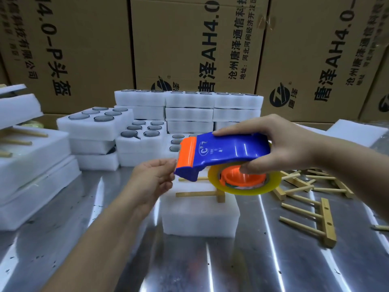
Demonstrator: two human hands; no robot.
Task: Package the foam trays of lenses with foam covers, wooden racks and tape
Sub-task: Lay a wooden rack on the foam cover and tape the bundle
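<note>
Taping is in hand: my right hand [282, 148] grips the blue-and-orange plastic tape dispenser [223, 152], and my left hand [153, 180] pinches at its orange mouth, whether on tape I cannot tell. The covered white foam tray [200, 218], wooden rack [202, 194] atop, sits mid steel bench [252, 268]. Next: draw tape down onto it.

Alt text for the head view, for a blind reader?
The right hand holds a blue and orange tape dispenser above a foam block topped with a wooden rack, while the left hand pinches at the dispenser's front edge. Foam trays of lenses and cardboard boxes stand behind; loose racks lie on the table at right.
</note>
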